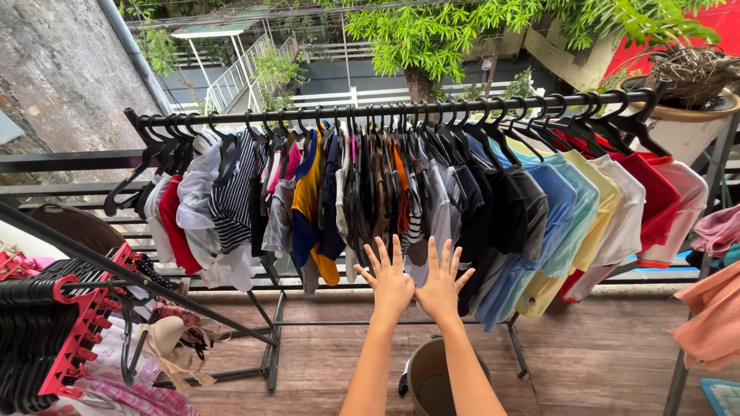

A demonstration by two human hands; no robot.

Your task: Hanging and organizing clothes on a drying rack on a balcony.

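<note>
- Reaching out with both arms, I hold my left hand (388,281) and my right hand (442,283) up side by side, thumbs nearly touching, in front of the clothes rack (401,112).
- Neither grip holds anything: both are wide, all fingers spread, palms turned toward the hanging shirts.
- Closest to my fingertips are a grey shirt (438,219) and the dark shirts (493,204) in the middle of the rail; I cannot tell whether I touch them.
- To the left hang a striped shirt (233,192) and a yellow and blue shirt (308,208); to the right, a blue shirt (555,212), a yellow one (605,208) and a red one (659,196).
- Below my forearms a brown bucket (432,377) stands on the wooden floor (601,354).
- At far left, a red peg hanger (73,339) holds small items.
</note>
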